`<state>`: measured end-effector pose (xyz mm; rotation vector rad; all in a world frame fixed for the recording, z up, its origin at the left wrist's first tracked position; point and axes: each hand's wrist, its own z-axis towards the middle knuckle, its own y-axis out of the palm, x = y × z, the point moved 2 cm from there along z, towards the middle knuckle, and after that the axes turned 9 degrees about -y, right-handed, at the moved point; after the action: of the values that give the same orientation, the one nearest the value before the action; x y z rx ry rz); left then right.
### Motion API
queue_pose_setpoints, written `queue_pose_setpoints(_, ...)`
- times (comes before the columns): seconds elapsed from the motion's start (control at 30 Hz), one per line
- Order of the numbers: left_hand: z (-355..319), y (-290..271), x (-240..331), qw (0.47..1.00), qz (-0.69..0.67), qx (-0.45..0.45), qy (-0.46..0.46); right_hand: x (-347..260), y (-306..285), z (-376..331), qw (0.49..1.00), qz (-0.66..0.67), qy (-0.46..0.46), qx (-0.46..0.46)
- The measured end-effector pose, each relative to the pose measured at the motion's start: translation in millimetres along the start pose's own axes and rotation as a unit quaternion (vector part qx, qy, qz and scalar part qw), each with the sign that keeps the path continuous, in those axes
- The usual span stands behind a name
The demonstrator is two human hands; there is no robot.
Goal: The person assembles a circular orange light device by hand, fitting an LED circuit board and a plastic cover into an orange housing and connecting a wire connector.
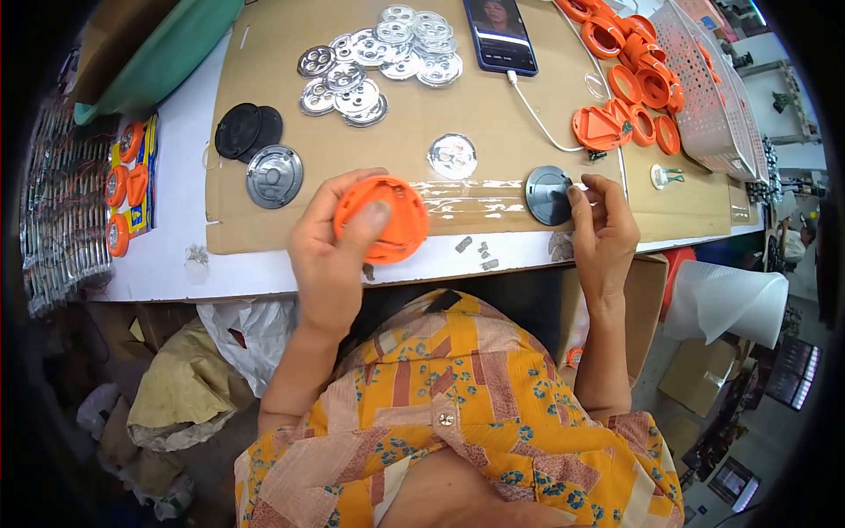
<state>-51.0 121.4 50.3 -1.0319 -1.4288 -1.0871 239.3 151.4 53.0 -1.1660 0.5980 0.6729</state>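
My left hand [330, 242] is closed around a round orange plastic housing [400, 224], its thumb pressed across the recessed face. To the right, my right hand [607, 233] pinches a dark round plastic disc [547, 198] at its edge; the fingertips behind it are partly hidden. Between the hands, a single silver reflector disc [452, 157] lies on the cardboard sheet [352, 158]. Left of my left hand are a grey-black disc [274, 176] and several black discs [249, 130]. A heap of silver discs [370, 48] lies farther back.
Orange rings [651, 84] pile up at the right beside a white perforated basket [709, 97]. A phone [500, 35] lies at the back, its white cable [539, 114] running right. At the left are a green basin [167, 62] and wrapped rods [66, 202]. Small grey pieces [483, 253] lie near the front edge.
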Motion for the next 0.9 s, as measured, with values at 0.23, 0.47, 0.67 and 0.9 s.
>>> queue_pose_setpoints(0.23, -9, 25, 12, 0.932, -0.275, -0.095, -0.215, -22, -22, 9, 0.97, -0.113, -0.172, -0.132)
queue_pose_setpoints(0.47, -9, 41, 0, 0.943, -0.199, -0.138, -0.227, -16, -22, 13, 0.971, -0.092, -0.161, -0.152)
queue_pose_setpoints(0.67, -6, 44, -4, 0.862, -0.396, -0.223, -0.223, -22, -6, 23, 0.961, -0.142, -0.185, -0.147)
queue_pose_setpoints(0.9, -5, 47, -13, 0.859, -0.388, -0.276, -0.189, -25, -1, 27, 0.955, -0.147, -0.197, -0.166)
